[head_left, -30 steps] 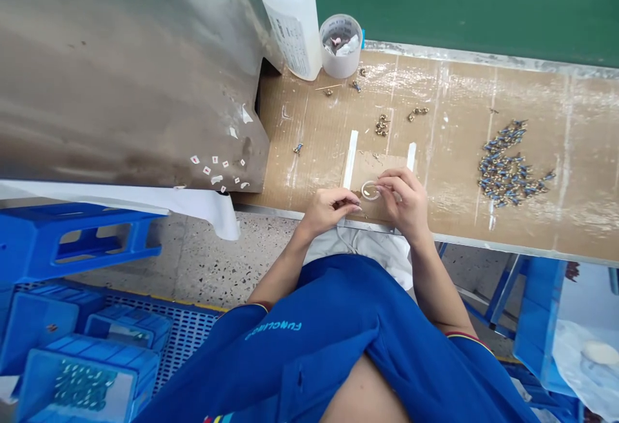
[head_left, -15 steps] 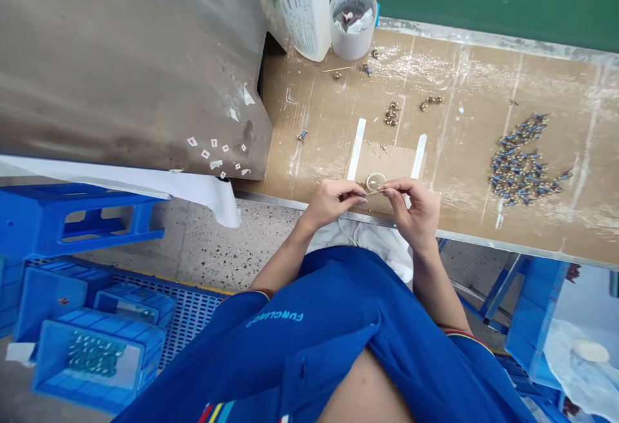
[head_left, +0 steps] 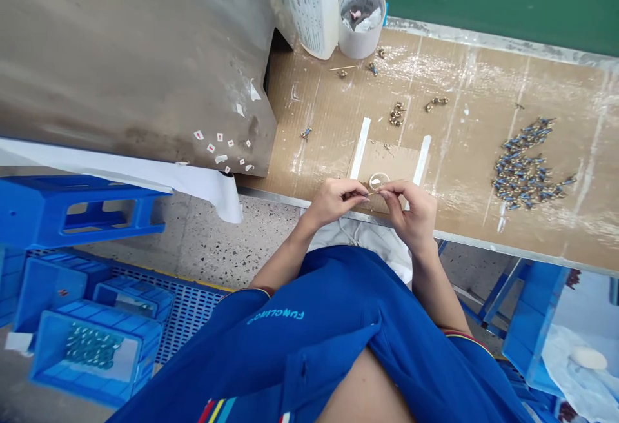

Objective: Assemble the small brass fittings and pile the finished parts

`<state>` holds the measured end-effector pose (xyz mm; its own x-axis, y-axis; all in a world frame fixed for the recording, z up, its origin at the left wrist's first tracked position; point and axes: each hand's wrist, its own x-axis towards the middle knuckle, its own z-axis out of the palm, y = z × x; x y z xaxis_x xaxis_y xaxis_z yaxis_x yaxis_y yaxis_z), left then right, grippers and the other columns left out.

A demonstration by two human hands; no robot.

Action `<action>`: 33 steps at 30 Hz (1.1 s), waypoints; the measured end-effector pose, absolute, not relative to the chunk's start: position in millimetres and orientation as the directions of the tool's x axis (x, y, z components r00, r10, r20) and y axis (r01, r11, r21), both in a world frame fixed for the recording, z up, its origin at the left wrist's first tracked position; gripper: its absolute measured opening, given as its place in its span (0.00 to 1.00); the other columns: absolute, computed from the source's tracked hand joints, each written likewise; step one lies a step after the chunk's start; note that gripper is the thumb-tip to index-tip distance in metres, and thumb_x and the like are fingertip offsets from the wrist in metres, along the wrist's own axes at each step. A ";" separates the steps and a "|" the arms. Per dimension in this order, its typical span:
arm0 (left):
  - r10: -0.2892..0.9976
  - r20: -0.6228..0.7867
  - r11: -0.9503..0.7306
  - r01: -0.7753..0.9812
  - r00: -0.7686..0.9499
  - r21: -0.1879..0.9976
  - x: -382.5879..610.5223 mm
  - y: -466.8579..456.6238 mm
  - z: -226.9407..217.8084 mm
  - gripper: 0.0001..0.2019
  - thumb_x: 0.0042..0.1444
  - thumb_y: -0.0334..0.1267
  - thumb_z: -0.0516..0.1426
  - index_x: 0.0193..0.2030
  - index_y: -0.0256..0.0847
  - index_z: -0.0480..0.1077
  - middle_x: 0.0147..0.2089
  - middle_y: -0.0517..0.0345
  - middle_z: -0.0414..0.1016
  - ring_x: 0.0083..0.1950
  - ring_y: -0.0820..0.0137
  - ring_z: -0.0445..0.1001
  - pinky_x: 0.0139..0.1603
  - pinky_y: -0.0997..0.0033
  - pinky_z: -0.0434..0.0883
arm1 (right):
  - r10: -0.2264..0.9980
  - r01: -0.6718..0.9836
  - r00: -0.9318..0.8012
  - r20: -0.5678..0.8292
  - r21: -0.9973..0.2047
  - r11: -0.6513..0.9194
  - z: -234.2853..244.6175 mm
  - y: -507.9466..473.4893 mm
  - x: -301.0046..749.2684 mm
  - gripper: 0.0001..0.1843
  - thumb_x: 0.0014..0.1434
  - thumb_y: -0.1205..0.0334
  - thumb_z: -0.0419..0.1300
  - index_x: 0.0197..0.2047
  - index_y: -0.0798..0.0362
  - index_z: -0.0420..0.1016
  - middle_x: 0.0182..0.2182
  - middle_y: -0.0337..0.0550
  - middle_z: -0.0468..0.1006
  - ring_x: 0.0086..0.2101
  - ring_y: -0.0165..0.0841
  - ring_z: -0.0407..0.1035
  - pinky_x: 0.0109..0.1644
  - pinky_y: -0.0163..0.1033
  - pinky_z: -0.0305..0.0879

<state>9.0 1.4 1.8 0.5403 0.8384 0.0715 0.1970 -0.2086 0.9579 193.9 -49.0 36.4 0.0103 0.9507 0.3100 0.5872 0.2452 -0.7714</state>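
My left hand (head_left: 334, 201) and my right hand (head_left: 410, 207) meet at the near edge of the cardboard-covered bench (head_left: 464, 152). Both are pinched, fingertips almost touching. The left pinches a tiny part that I cannot make out. The right holds a thin stick (head_left: 380, 193) whose tip points at the left fingertips. Just beyond the fingers, a small shallow clear dish (head_left: 378, 180) sits on a taped cardboard patch (head_left: 389, 158).
A heap of small blue-and-brass parts (head_left: 527, 165) lies to the right on the bench. Scattered brass parts (head_left: 396, 113), a white cup (head_left: 362, 20) and a white bottle (head_left: 311, 4) stand at the back. A steel machine housing (head_left: 130, 55) fills the left. Blue crates (head_left: 87, 345) sit on the floor.
My right hand has drawn back from over the dish toward the bench edge and now meets the left fingertips with the stick. The view has shifted slightly.
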 end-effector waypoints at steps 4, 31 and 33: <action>0.829 0.110 -0.237 0.166 0.548 0.957 8.5 1.5 2.3 0.09 0.62 0.41 0.62 0.35 0.39 0.79 0.32 0.55 0.82 0.29 0.72 0.75 0.32 0.73 0.69 | 0.935 0.596 -0.028 0.354 -0.744 0.300 37.4 -48.5 193.7 0.07 0.67 0.63 0.58 0.36 0.47 0.76 0.31 0.39 0.83 0.30 0.32 0.76 0.35 0.39 0.71; 0.820 0.225 -0.319 0.095 0.527 0.943 4.2 2.0 -0.2 0.07 0.61 0.37 0.63 0.35 0.34 0.79 0.33 0.53 0.81 0.29 0.76 0.74 0.29 0.79 0.68 | 0.951 0.631 0.139 0.277 -0.764 0.131 21.2 9.8 244.9 0.10 0.67 0.54 0.57 0.44 0.48 0.77 0.39 0.45 0.81 0.38 0.36 0.76 0.41 0.43 0.72; 0.821 0.216 -0.309 0.094 0.528 0.946 4.1 1.9 -0.6 0.08 0.62 0.37 0.63 0.35 0.35 0.79 0.32 0.53 0.81 0.29 0.75 0.73 0.28 0.79 0.68 | 0.971 0.686 0.117 0.206 -0.724 0.071 14.3 37.6 255.3 0.09 0.65 0.56 0.59 0.43 0.49 0.77 0.38 0.45 0.81 0.36 0.36 0.75 0.41 0.43 0.71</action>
